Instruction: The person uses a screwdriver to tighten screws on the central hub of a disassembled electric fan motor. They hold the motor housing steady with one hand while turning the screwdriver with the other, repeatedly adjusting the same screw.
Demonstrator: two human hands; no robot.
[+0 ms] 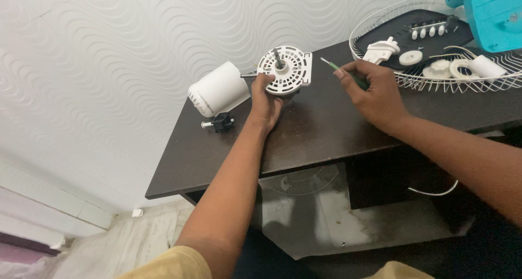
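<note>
My left hand (pixel 266 102) grips a round white fan motor housing (pixel 285 70) with a metal shaft sticking up from its middle, holding it just above the dark table (pixel 321 127). My right hand (pixel 372 91) holds a green-handled screwdriver (pixel 341 71), its thin tip pointing up-left toward the housing, a short gap away. A white cylindrical motor cover (pixel 218 89) lies on its side left of my left hand, with a small black part (pixel 220 122) in front of it.
A white wire fan guard (pixel 435 80) lies at the table's right rear, holding a black panel with white buttons, white rings and plastic parts. A turquoise fan body (pixel 492 13) stands at the far right. The textured white wall borders the table's left edge.
</note>
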